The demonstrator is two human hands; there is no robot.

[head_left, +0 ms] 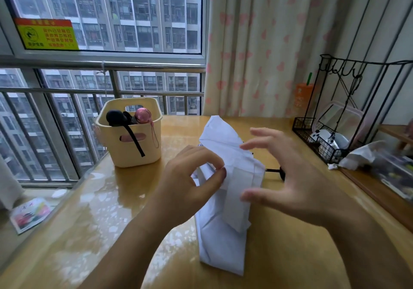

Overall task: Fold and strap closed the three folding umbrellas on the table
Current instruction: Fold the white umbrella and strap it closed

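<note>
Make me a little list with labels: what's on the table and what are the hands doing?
table: glossy wood
white umbrella: lying on the table, fabric loosely bunched
left hand: pinches a fold of the fabric
right hand: open, fingers spread, over the umbrella
basket: cream, behind the umbrella, holds a black handle and a pink handle

A: Basket, 10 o'clock from white umbrella: black grip, pink grip show; bodies hidden.
B: Clutter, 3 o'clock: blurred, cut by edge. Right hand part-covers black shaft.
</note>
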